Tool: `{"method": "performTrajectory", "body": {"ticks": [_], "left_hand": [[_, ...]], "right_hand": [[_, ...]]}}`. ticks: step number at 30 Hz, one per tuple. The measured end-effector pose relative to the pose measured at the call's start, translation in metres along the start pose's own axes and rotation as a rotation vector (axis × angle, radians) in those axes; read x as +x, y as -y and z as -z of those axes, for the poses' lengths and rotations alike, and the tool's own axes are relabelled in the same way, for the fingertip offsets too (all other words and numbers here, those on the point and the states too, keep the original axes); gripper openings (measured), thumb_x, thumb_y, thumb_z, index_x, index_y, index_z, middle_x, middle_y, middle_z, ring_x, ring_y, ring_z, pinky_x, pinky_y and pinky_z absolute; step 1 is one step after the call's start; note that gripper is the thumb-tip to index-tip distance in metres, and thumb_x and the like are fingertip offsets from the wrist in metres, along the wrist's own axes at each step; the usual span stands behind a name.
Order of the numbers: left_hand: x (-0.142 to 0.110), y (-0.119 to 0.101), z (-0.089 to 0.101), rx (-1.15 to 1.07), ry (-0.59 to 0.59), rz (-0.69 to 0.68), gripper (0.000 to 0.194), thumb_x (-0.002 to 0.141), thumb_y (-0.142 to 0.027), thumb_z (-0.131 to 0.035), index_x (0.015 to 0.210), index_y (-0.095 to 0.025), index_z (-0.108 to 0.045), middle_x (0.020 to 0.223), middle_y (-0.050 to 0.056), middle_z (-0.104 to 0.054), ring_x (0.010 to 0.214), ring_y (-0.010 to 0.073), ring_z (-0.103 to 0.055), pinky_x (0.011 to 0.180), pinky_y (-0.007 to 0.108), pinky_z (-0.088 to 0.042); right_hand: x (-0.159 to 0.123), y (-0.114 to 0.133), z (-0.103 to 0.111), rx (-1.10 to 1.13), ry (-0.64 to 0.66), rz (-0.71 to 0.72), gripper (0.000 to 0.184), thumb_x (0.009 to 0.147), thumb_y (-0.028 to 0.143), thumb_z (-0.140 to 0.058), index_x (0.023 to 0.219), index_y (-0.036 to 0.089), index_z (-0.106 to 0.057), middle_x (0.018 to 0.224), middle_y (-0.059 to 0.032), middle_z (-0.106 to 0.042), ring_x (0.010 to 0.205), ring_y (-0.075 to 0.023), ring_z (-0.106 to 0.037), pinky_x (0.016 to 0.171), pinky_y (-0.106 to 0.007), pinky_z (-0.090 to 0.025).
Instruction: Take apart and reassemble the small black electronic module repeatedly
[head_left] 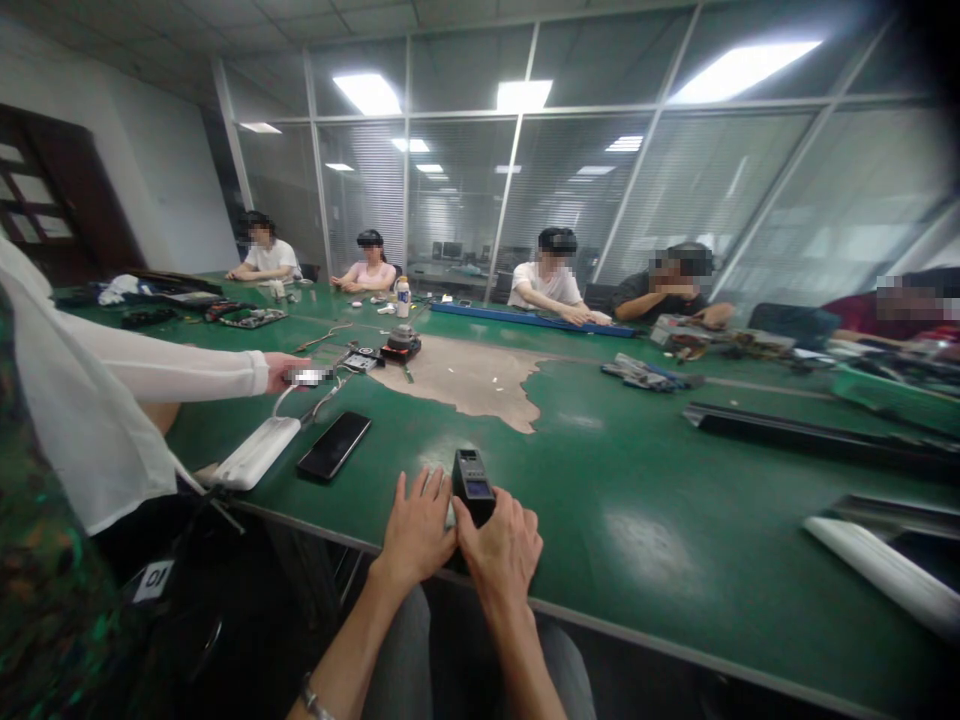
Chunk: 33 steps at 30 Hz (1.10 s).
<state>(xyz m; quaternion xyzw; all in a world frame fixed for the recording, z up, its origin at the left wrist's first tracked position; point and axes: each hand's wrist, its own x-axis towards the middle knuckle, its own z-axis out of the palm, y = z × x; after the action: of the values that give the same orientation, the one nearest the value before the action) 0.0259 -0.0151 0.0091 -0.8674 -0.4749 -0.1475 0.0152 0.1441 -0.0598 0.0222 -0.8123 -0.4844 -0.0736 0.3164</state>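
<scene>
Near the table's front edge stands a small black boxy device (pixel 471 470) with a little screen and buttons on its face. My right hand (pixel 501 540) is closed around its near right side, thumb across the front. Just left of it, my left hand (pixel 420 525) lies on the green table (pixel 637 480) with its fingers stretched out and slightly apart. A small pale spot shows between that hand and the device; I cannot make out what it is. A black smartphone (pixel 334 446) lies flat on the table, further left.
A white power strip (pixel 259 455) with cables lies at the left, below a co-worker's hand (pixel 283 372). A brown sheet (pixel 465 375) covers the middle. Long dark strips (pixel 810 435) and a green basket (pixel 885 385) sit right. Several people sit along the far side.
</scene>
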Motion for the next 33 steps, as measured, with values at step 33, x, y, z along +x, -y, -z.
{"method": "performTrajectory", "body": {"ticks": [33], "left_hand": [[0.002,-0.003,0.000,-0.039,-0.002,0.004,0.074,0.096,-0.070,-0.027,0.147,-0.019,-0.044,0.155,0.012,-0.039,0.145,0.0327,-0.027,0.117,0.058,-0.017]], "right_hand": [[0.047,-0.060,0.014,0.375,-0.135,-0.012,0.052,0.083,0.053,-0.056,0.122,0.018,-0.058,0.114,-0.0109,-0.068,0.105,-0.0273,-0.062,0.092,-0.037,-0.043]]}}
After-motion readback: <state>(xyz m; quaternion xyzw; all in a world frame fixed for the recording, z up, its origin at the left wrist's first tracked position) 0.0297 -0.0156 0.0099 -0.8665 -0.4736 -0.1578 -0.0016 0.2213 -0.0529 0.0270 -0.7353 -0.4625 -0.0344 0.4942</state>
